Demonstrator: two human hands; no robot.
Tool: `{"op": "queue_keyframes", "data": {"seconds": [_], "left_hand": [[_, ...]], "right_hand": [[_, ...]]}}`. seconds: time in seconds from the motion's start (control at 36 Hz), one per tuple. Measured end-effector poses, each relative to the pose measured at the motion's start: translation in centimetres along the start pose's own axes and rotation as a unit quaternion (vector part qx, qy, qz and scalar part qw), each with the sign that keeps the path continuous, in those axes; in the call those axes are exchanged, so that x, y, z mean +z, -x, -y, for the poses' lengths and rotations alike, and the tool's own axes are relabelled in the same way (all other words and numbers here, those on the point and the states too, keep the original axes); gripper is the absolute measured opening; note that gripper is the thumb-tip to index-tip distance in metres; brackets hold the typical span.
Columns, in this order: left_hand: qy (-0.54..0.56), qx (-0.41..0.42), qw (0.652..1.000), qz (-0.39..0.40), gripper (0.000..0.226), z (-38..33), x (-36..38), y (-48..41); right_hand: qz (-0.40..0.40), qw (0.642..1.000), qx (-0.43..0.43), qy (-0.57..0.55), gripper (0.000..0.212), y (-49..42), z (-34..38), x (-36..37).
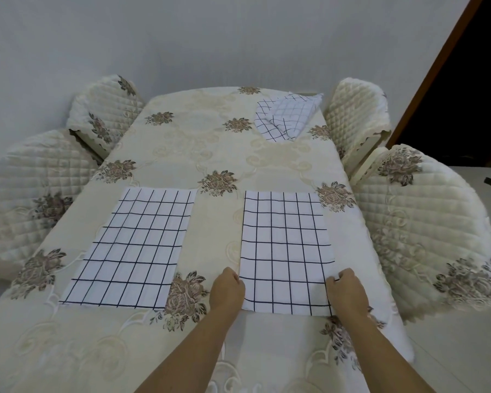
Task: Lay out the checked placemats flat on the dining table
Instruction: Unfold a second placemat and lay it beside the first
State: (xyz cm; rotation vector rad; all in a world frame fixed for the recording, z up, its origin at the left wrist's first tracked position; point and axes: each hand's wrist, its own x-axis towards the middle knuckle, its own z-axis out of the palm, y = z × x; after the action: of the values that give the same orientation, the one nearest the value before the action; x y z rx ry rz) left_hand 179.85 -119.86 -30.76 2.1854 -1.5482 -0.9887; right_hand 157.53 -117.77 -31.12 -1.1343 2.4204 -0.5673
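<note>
No readable text, labels, brands, numbers or signs anywhere in view. Placemats carry only a dark grid on white; tablecloth and chair covers carry only floral embroidery and quilting. Wall blank. Small dark object on the floor at far right too small to tell any marking.
</note>
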Motion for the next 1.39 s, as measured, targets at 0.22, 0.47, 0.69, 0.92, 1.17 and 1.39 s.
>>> {"op": "queue_keyframes", "data": {"seconds": [0.22,0.47,0.69,0.92,1.17,1.39], "left_hand": [[-0.257,0.222,0.931,-0.136,0.038,0.5,1.4,-0.3],[-0.288,0.288,0.912,-0.042,0.046,2.0,4.7,-0.7],[-0.287,0.268,0.918,-0.062,0.060,4.6,3.6,-1.2],[-0.268,0.294,0.911,-0.110,0.052,4.5,3.2,-1.4],[-0.261,0.326,0.896,-0.153,0.025,0.0,3.2,-4.4],[-0.285,0.308,0.907,-0.023,0.050,-1.3,4.6,-5.6]], "right_hand": [[-0.137,0.941,-0.268,0.154,0.027,1.0,2.3,2.7],[0.062,0.917,-0.344,0.193,0.048,3.7,4.1,7.6],[0.046,0.941,-0.277,0.192,0.064,1.4,-1.6,4.6],[0.019,0.952,-0.222,0.210,0.053,-0.1,-2.8,2.1],[0.058,0.954,-0.234,0.178,0.042,-1.0,4.2,4.0],[0.101,0.929,-0.297,0.197,0.049,-2.2,6.9,7.6]]}}
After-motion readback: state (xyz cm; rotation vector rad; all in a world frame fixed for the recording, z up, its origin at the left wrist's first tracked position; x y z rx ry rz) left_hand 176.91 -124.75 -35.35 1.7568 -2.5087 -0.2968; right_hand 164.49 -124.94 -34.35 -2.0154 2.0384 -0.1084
